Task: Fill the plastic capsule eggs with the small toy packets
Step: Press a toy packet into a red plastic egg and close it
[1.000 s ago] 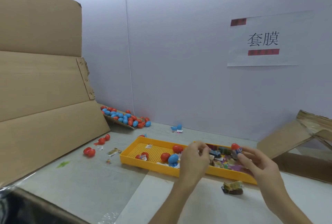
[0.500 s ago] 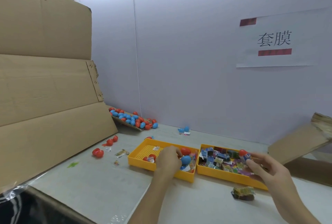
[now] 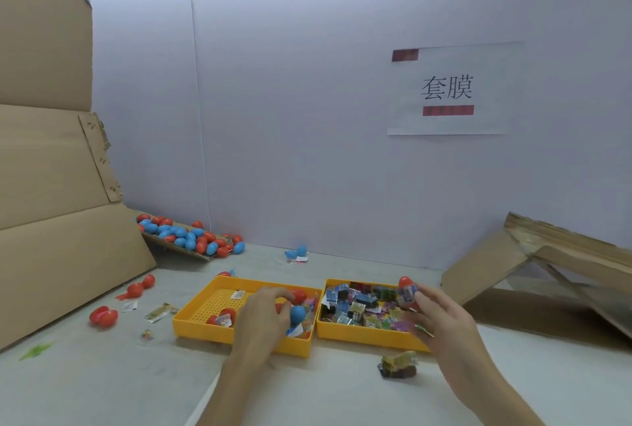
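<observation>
The right hand [image 3: 441, 319] is pinching a red capsule egg [image 3: 406, 283] at its fingertips, just above the toy packets [image 3: 355, 306] in the right yellow tray [image 3: 362, 335]. The left hand [image 3: 261, 321] is reaching into the left yellow tray [image 3: 201, 326], fingers curled beside a blue egg [image 3: 297, 312]; a grip cannot be told. Both trays are resting on a grey table [image 3: 102, 374]. A wall sign [image 3: 448, 89] is showing "套膜".

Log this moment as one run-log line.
left hand: in egg tray, by blue egg, grip unclear | right hand: holds red egg above packet tray | loose packet: before packet tray
</observation>
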Motion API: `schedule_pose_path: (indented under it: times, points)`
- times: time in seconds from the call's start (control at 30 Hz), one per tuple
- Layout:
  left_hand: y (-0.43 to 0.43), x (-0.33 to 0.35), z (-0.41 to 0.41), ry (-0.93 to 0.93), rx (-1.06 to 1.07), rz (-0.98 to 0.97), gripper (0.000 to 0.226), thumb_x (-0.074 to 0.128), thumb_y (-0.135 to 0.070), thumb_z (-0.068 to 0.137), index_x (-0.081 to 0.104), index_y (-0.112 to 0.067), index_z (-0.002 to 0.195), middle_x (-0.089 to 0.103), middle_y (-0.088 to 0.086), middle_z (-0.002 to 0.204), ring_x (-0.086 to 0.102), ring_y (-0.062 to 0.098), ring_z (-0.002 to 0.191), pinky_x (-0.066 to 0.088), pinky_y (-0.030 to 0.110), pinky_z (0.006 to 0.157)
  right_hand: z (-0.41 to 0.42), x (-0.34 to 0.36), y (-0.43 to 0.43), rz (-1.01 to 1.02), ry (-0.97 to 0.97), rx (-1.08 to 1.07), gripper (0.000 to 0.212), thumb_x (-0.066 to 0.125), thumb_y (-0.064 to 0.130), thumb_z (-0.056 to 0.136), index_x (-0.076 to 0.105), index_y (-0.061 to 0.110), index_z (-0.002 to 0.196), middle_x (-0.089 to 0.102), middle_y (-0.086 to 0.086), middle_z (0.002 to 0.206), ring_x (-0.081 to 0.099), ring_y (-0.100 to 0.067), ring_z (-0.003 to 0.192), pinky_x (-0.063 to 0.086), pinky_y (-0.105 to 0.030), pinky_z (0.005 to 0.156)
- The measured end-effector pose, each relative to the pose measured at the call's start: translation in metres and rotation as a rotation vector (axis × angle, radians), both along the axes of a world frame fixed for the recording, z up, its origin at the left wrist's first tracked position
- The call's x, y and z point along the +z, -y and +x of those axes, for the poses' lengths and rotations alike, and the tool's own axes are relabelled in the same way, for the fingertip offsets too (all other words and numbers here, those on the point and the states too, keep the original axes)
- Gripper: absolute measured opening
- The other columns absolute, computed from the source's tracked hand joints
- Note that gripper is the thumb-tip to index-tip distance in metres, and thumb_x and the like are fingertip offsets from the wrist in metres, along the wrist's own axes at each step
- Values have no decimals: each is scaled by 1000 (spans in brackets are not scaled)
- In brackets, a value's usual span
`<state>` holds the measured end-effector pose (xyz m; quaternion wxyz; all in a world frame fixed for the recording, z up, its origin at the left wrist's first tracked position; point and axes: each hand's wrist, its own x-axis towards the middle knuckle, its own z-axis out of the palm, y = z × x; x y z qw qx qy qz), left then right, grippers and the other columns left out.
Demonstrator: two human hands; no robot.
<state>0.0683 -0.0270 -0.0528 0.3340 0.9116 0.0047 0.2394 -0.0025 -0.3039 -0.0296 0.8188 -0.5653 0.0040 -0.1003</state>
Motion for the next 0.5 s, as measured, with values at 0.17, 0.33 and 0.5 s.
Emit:
schedule_pose_path:
  times: [0.17,0.33,0.5]
  points:
    - [1,-1,3,-54,-83,71,15,63,-27,98,72,-32,108,70,-9,110,59,8,94,53,29,78,-4,15,8,377,21,16,36,68,32,79,69,5,103,74,-9,86,71,-15,69,57,-24,59]
    - [3,-1,3,-121,-85,64,22,64,-16,96,72,-29,111,71,-3,110,60,12,90,53,31,72,4,14,18,300,-183,66,24,65,20,96,66,2,112,76,-11,90,74,-17,78,58,-27,66]
    - [3,-3,4,-155,-77,83,24,64,-19,97,69,-31,118,70,-3,112,61,12,91,52,27,68,33,30,33,260,-293,57,22,63,12,97,63,-1,115,74,-15,93,71,-20,85,58,-25,62]
